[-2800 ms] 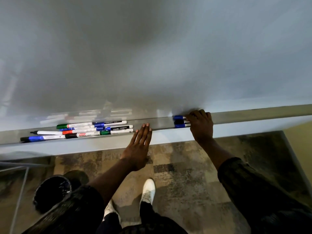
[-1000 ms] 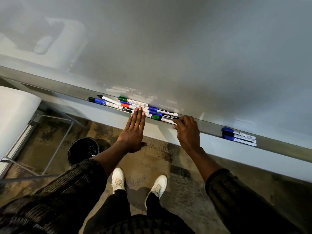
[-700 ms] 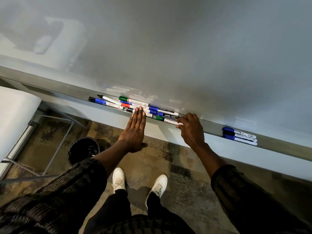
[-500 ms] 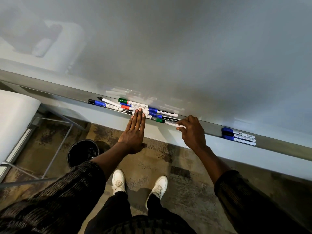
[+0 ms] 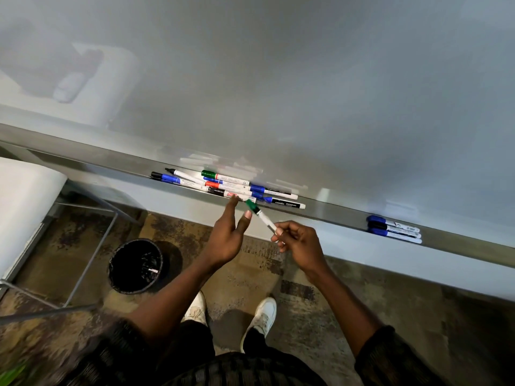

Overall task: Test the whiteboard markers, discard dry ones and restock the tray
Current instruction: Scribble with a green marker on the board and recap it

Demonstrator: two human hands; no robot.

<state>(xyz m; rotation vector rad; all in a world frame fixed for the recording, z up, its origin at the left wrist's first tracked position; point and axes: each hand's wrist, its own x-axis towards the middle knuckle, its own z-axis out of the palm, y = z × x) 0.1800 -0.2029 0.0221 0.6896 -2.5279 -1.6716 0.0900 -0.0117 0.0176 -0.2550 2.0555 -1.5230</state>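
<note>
My right hand [image 5: 299, 240] pinches the white barrel of a green-capped marker [image 5: 260, 215], lifted off the tray with the cap pointing up-left. My left hand [image 5: 228, 232] is open beside it, fingers straight, its fingertips close to the green cap. A pile of several markers [image 5: 231, 186] with green, blue, red and black caps lies on the metal tray [image 5: 334, 211] under the whiteboard [image 5: 278, 79]. Three markers [image 5: 394, 229], blue and black capped, lie together further right on the tray.
A black bin [image 5: 136, 264] lined with a bag stands on the patterned floor to the left of my feet, with something small inside. A white table [image 5: 22, 207] on a metal frame is at the far left.
My right hand has lifted the green-capped marker off the tray and drawn it toward me. My left hand has come off the tray edge and risen toward the marker's cap.
</note>
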